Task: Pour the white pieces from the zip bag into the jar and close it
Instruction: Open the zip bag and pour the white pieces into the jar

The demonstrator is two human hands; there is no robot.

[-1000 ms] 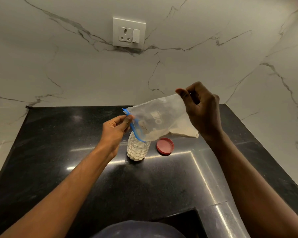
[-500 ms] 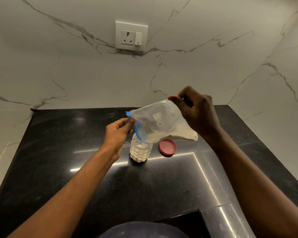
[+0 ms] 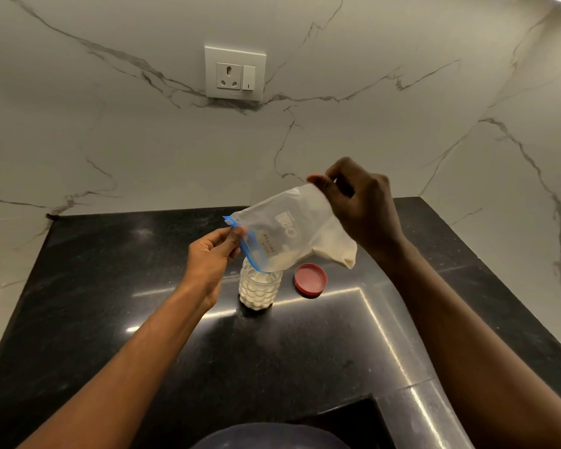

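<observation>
A clear zip bag with a blue zip strip hangs tilted over a small clear jar on the black counter. The bag's open blue mouth points down into the jar's top. White pieces fill most of the jar, and some still show in the bag's lower part. My left hand pinches the bag's blue mouth edge. Higher up, my right hand grips the bag's raised bottom corner. The jar's red lid lies flat on the counter just right of the jar.
The black stone counter meets marble walls at the back and right. A white socket and switch plate is on the back wall. A dark cut-out and a rounded dark shape lie at the near edge.
My right hand has moved up slightly with the bag's bottom corner, so the bag is tilted a little steeper. The mouth stays over the jar. The lid has not moved.
</observation>
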